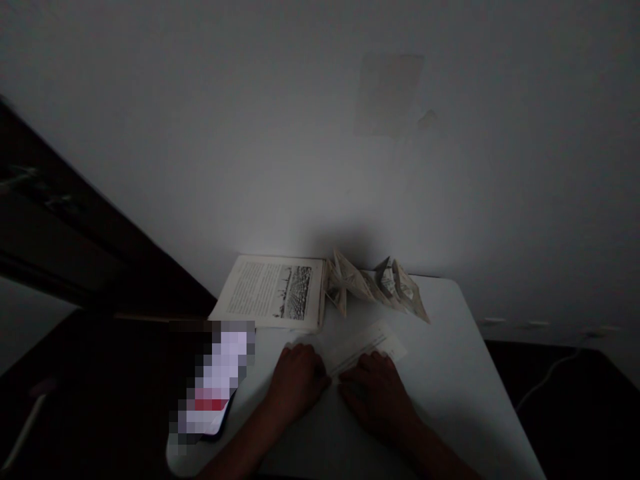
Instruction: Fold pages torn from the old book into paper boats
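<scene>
A folded printed paper (383,340) lies slantwise on the white table in front of me. My left hand (299,379) is closed, its thumb and fingers at the paper's left end. My right hand (374,393) has its fingers bent and pressed down along the paper's near edge. Both palms face down and hide part of the sheet. Just beyond, several folded paper shapes (370,283) made of printed pages stand in a row. Left of them rests a stack of printed pages (255,287), with a picture on the top one.
A phone (220,380) with a lit, blurred-out screen lies at the left edge of the white table (450,360). A pale wall (280,167) rises behind the table. A dark door (75,220) is at the left, and a white cable (547,377) hangs at the right.
</scene>
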`<state>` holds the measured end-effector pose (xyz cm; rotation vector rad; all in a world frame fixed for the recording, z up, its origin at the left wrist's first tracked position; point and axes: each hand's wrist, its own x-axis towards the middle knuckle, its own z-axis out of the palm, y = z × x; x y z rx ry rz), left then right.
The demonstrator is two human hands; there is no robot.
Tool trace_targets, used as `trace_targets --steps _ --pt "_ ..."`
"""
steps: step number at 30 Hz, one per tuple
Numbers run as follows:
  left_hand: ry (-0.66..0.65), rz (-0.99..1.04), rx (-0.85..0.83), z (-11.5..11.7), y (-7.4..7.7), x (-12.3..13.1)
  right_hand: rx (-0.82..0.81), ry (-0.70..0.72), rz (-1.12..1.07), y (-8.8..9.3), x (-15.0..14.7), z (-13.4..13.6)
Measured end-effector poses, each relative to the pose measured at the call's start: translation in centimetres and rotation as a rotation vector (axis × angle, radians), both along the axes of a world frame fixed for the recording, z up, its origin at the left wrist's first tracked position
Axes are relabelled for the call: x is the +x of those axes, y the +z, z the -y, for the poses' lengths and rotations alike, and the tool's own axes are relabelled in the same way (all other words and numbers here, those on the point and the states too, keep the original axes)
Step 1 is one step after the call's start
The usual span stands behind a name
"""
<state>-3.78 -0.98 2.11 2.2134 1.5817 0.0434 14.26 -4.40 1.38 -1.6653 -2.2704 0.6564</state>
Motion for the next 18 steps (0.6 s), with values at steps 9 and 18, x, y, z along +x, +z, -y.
trace_targets --steps 9,18 --pt "-0.004 0.012 -0.001 0.1 -0.1 -0.1 0.044 -0.106 0.039 -0.8 -1.2 0.1" --pt "0.003 0.024 0.011 0.1 -0.2 -0.1 -0.043 0.045 -0.007 -0.3 1.0 0.0"
